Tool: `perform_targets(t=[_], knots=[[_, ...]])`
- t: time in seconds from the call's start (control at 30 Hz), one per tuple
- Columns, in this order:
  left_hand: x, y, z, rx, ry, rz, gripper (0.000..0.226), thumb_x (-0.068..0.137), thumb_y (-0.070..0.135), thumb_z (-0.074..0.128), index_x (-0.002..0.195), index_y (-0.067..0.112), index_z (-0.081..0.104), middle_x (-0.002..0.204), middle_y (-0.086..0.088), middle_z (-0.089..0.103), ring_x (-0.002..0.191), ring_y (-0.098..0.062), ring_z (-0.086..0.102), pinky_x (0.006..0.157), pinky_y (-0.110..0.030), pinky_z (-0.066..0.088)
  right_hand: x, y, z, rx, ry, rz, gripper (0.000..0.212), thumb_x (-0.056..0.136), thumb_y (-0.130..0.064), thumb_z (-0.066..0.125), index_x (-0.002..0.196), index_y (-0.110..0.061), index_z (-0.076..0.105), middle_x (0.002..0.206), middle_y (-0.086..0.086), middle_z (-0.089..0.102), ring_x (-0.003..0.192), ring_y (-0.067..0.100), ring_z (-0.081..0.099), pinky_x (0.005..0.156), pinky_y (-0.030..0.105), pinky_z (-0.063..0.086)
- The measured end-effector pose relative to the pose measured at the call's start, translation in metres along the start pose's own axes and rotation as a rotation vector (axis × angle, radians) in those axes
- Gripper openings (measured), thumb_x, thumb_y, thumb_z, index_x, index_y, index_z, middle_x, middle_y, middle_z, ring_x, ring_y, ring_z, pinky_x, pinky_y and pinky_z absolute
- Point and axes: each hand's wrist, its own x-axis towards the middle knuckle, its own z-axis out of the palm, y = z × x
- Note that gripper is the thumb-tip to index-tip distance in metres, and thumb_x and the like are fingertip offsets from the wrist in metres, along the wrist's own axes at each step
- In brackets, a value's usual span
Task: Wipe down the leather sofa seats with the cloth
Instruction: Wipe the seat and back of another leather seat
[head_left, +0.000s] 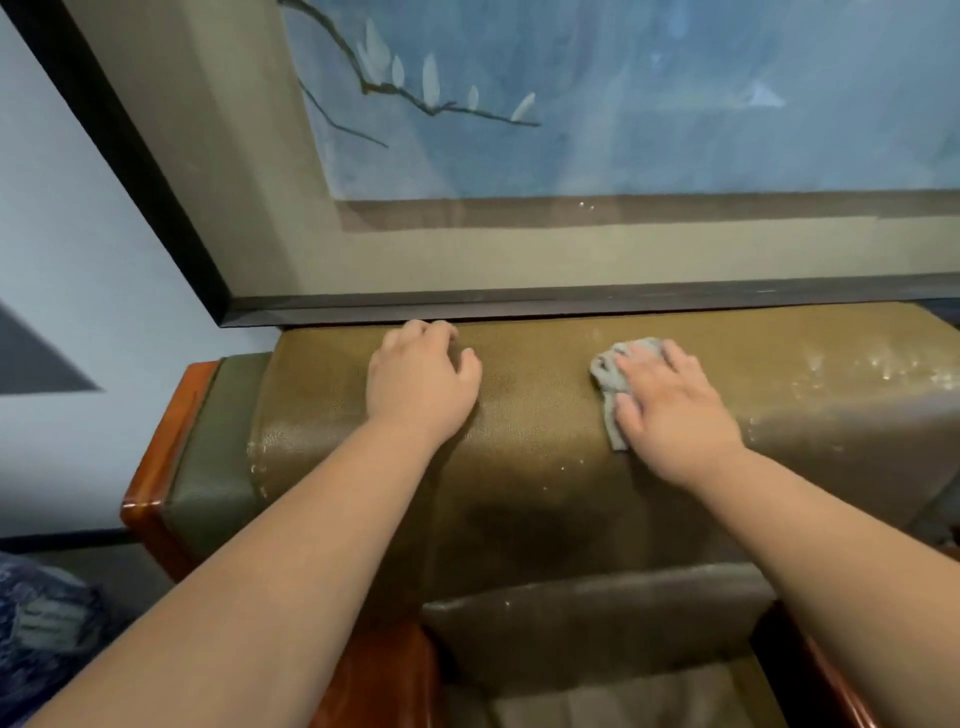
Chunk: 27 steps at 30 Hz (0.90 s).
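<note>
An olive-brown leather sofa (535, 426) fills the lower half of the view, its backrest top running left to right. A small grey cloth (610, 371) lies crumpled on the backrest top. My right hand (670, 405) presses flat on the cloth with straight fingers, covering most of it. My left hand (421, 379) rests on the backrest top to the left, apart from the cloth, its fingers curled over the rear edge. The seat cushion (597, 629) shows below, between my forearms.
A large framed painting (519, 156) with a black frame hangs right behind the backrest. Glossy wooden armrests (161, 467) flank the sofa. A patterned blue bag or fabric (41, 634) sits at the lower left. Worn, flaking patches mark the leather on the right.
</note>
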Motion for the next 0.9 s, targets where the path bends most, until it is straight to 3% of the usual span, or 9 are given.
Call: perform_targets(t=[0.1, 0.3, 0.37, 0.43, 0.5, 0.57, 0.63, 0.7, 0.9], knots=[[0.004, 0.033, 0.033, 0.082, -0.029, 0.035, 0.051, 0.098, 0.054, 0.039, 0.135, 0.026, 0.06, 0.138, -0.001, 0.058, 0.127, -0.023, 0.05, 0.108, -0.043, 0.041, 0.011, 0.013, -0.012, -0.033, -0.006, 0.216, 0.063, 0.102, -0.04, 0.021, 0.16, -0.02, 0.035, 0.167, 0.004, 0.032, 0.153, 0.029, 0.025, 0.13, 0.046, 0.012], [0.009, 0.031, 0.063, 0.199, 0.087, 0.033, 0.061, 0.093, 0.057, 0.036, 0.137, 0.025, 0.062, 0.145, -0.004, 0.057, 0.133, -0.025, 0.049, 0.112, -0.047, 0.037, 0.014, -0.055, -0.003, 0.041, -0.062, -0.362, 0.069, 0.103, -0.055, 0.025, 0.161, -0.02, 0.033, 0.168, 0.001, 0.031, 0.156, 0.024, 0.024, 0.129, 0.041, 0.018], [0.009, 0.03, 0.068, 0.185, 0.105, 0.044, 0.06, 0.092, 0.056, 0.039, 0.135, 0.023, 0.065, 0.143, -0.004, 0.059, 0.131, -0.026, 0.051, 0.112, -0.047, 0.037, 0.036, -0.017, -0.007, 0.087, -0.04, -0.23, 0.062, 0.104, -0.052, 0.032, 0.157, -0.02, 0.038, 0.161, 0.0, 0.04, 0.152, 0.023, 0.033, 0.126, 0.038, 0.026], [0.009, 0.031, 0.068, 0.18, 0.122, 0.057, 0.06, 0.092, 0.055, 0.04, 0.134, 0.022, 0.066, 0.142, -0.004, 0.06, 0.13, -0.026, 0.051, 0.112, -0.046, 0.037, 0.059, 0.021, -0.012, 0.119, 0.01, 0.07, 0.058, 0.107, -0.043, 0.034, 0.158, -0.014, 0.039, 0.16, 0.006, 0.042, 0.152, 0.024, 0.031, 0.127, 0.038, 0.022], [0.009, 0.03, 0.067, 0.162, 0.135, 0.055, 0.059, 0.091, 0.054, 0.042, 0.132, 0.021, 0.068, 0.14, -0.005, 0.062, 0.129, -0.026, 0.053, 0.111, -0.046, 0.038, 0.073, 0.018, -0.01, 0.08, -0.009, 0.215, 0.057, 0.108, -0.038, 0.03, 0.159, -0.012, 0.036, 0.163, 0.01, 0.039, 0.154, 0.026, 0.027, 0.128, 0.039, 0.018], [0.01, 0.031, 0.067, 0.142, 0.148, 0.061, 0.058, 0.09, 0.051, 0.045, 0.13, 0.019, 0.07, 0.138, -0.006, 0.063, 0.127, -0.027, 0.054, 0.109, -0.045, 0.037, 0.07, -0.023, -0.004, 0.041, -0.028, 0.078, 0.056, 0.106, -0.037, 0.029, 0.157, -0.014, 0.037, 0.161, 0.01, 0.04, 0.152, 0.029, 0.029, 0.127, 0.04, 0.019], [0.007, 0.03, 0.068, 0.155, 0.169, 0.065, 0.057, 0.089, 0.049, 0.047, 0.129, 0.018, 0.071, 0.138, -0.006, 0.064, 0.126, -0.028, 0.055, 0.108, -0.045, 0.038, 0.052, -0.059, 0.007, 0.048, 0.005, -0.23, 0.058, 0.104, -0.038, 0.029, 0.156, -0.015, 0.042, 0.161, 0.009, 0.042, 0.151, 0.029, 0.033, 0.128, 0.042, 0.02], [0.008, 0.029, 0.07, 0.156, 0.199, 0.073, 0.056, 0.088, 0.049, 0.048, 0.128, 0.017, 0.072, 0.137, -0.006, 0.065, 0.125, -0.028, 0.056, 0.108, -0.046, 0.039, 0.045, -0.05, -0.001, 0.1, -0.004, -0.329, 0.06, 0.104, -0.041, 0.03, 0.157, -0.017, 0.043, 0.163, 0.005, 0.041, 0.152, 0.024, 0.032, 0.128, 0.038, 0.017], [0.011, 0.025, 0.079, 0.157, 0.243, 0.084, 0.056, 0.09, 0.049, 0.047, 0.127, 0.016, 0.073, 0.135, -0.006, 0.065, 0.123, -0.027, 0.055, 0.108, -0.046, 0.038, 0.06, 0.091, -0.015, 0.08, 0.034, 0.364, 0.058, 0.107, -0.037, 0.028, 0.158, -0.012, 0.038, 0.163, 0.011, 0.039, 0.15, 0.027, 0.033, 0.128, 0.043, 0.021]])
